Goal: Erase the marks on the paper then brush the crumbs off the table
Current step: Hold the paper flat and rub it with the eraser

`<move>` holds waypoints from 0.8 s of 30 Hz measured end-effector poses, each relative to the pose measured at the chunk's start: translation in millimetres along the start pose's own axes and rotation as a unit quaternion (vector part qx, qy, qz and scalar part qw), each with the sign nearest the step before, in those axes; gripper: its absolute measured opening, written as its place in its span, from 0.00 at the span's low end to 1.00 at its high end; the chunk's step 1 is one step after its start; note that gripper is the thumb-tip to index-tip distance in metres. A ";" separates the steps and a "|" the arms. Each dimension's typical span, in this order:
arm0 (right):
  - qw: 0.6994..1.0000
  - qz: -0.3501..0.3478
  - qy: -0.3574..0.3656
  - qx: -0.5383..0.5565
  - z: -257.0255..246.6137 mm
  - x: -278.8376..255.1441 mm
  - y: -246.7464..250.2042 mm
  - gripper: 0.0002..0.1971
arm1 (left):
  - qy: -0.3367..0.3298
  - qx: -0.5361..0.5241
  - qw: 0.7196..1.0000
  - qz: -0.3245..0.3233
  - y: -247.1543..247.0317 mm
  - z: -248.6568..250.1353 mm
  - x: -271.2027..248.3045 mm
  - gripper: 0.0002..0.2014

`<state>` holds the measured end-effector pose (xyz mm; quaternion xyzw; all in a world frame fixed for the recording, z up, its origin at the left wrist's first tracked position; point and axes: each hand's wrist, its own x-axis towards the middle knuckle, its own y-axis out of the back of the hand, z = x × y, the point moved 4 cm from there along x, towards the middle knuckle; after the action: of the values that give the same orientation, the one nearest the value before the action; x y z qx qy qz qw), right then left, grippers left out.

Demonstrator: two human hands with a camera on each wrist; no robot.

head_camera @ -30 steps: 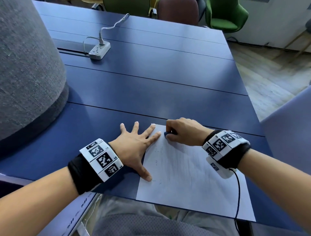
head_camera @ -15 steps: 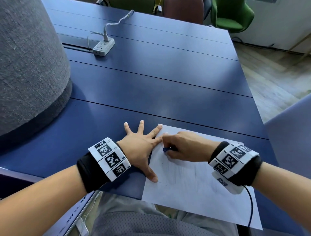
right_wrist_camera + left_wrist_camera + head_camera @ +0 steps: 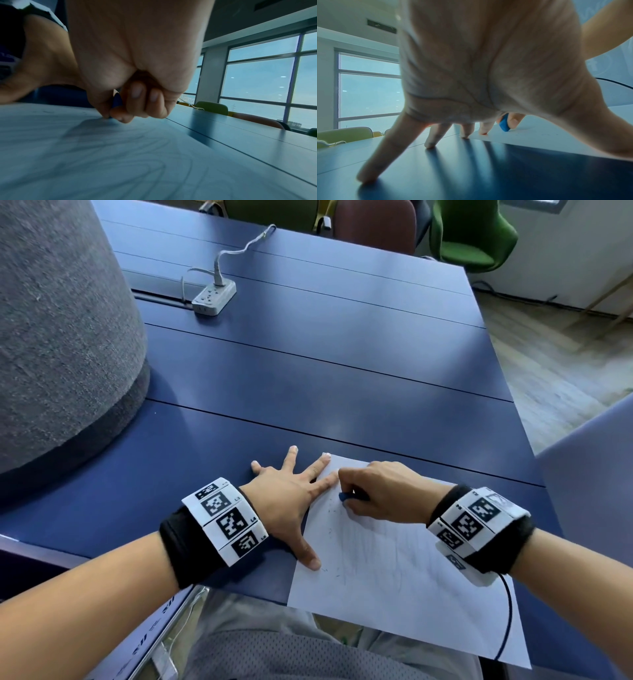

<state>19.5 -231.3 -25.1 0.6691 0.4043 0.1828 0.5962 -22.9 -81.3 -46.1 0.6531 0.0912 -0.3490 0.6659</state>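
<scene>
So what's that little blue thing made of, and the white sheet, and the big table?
The blue eraser looks like soft matte rubber: dull, rounded, shedding dark crumbs. The sheet looks like thin plain paper, lying flat with faint pencil lines. The table seems painted or laminated board, perhaps; its smooth blue top reflects window light.

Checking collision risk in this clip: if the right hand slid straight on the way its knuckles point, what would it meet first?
Most likely the left hand, whose index finger lies just beyond the right hand and its blue eraser.
</scene>
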 end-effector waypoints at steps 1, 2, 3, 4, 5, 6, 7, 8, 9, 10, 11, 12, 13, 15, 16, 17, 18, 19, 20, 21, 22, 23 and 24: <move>1.000 -0.011 0.021 0.008 -5.6 -2.7 -1.9 0.05 | 0.001 0.000 1.000 0.000 0.4 0.3 -0.7 0.71; 0.999 -0.021 0.033 0.016 -9.1 -4.7 -2.3 0.05 | 0.001 0.001 1.000 -0.001 0.5 0.5 -0.5 0.71; 0.999 -0.024 0.033 0.018 -9.6 -4.8 -0.1 0.06 | 0.002 0.003 1.000 -0.001 0.6 0.6 -0.3 0.71; 1.000 -0.019 0.019 0.015 -6.8 -3.0 3.0 0.07 | 0.001 0.006 1.000 -0.002 0.4 0.5 -0.2 0.72; 1.000 -0.011 0.000 0.010 -2.6 -1.2 5.7 0.07 | 0.001 0.007 1.000 -0.003 0.2 0.3 0.1 0.72; 1.000 -0.003 -0.014 0.007 0.7 -0.4 6.8 0.08 | 0.001 0.008 1.000 -0.004 0.2 0.5 0.7 0.72; 1.000 0.000 -0.016 0.014 1.1 -1.0 5.4 0.07 | 0.003 0.008 1.000 -0.005 0.5 0.6 0.8 0.72; 0.999 -0.004 -0.004 0.033 -2.0 -3.1 2.4 0.07 | 0.004 0.008 1.000 -0.005 0.8 0.9 0.6 0.72; 0.998 -0.017 0.014 0.057 -7.1 -6.4 -0.3 0.06 | 0.006 0.009 1.000 -0.005 1.7 1.7 0.1 0.71; 0.996 -0.036 0.029 0.077 -11.8 -8.9 -2.4 0.05 | 0.007 0.011 1.000 -0.006 2.0 2.3 -0.3 0.71; 0.994 -0.052 0.035 0.089 -14.6 -9.9 -2.4 0.06 | 0.009 0.012 1.000 -0.007 1.9 2.4 -0.7 0.71; 0.994 -0.056 0.029 0.091 -13.3 -8.3 -0.8 0.06 | 0.008 0.011 1.000 -0.007 1.8 2.6 -0.7 0.71; 0.995 -0.047 0.010 0.087 -8.7 -5.2 1.9 0.06 | 0.007 0.011 1.000 -0.007 1.6 2.6 -0.5 0.71; 0.996 -0.010 -0.028 0.078 1.6 0.4 6.2 0.06 | 0.006 0.007 1.000 -0.006 0.8 1.3 -0.1 0.72; 0.996 0.002 -0.032 0.077 3.2 0.5 4.8 0.06 | 0.005 0.006 1.000 -0.006 0.6 1.3 0.1 0.72; 0.997 0.004 -0.022 0.078 1.5 -1.4 1.5 0.06 | 0.005 0.006 1.000 -0.006 0.7 1.6 0.0 0.72; 0.997 -0.004 -0.002 0.077 -3.4 -3.7 -2.1 0.05 | 0.006 0.008 1.000 -0.006 1.0 1.5 -0.3 0.72; 0.997 -0.018 0.018 0.074 -8.9 -7.1 -4.3 0.04 | 0.007 0.009 1.000 -0.007 1.4 2.2 -0.8 0.71; 0.997 -0.029 0.032 0.070 -11.4 -8.6 -5.0 0.04 | 0.007 0.008 1.000 -0.007 1.5 2.5 -1.0 0.71; 0.997 -0.027 0.034 0.058 -10.6 -7.2 -2.3 0.04 | 0.007 0.007 1.000 -0.007 1.5 2.3 -1.3 0.71; 0.999 -0.012 0.025 0.040 -5.9 -3.1 1.6 0.04 | 0.005 0.007 1.000 -0.005 1.5 2.3 -1.3 0.71; 1.000 0.010 0.011 0.022 0.2 0.5 5.8 0.05 | 0.002 0.007 1.000 -0.003 1.5 2.2 -0.7 0.71; 0.999 0.033 0.001 0.011 5.7 4.1 8.3 0.06 | 0.002 0.008 1.000 -0.002 1.1 1.4 -0.5 0.71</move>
<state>28.8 -231.6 -19.4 0.6883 0.3846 0.1983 0.5822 -23.1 -82.5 -44.7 0.6586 0.0909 -0.3496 0.6601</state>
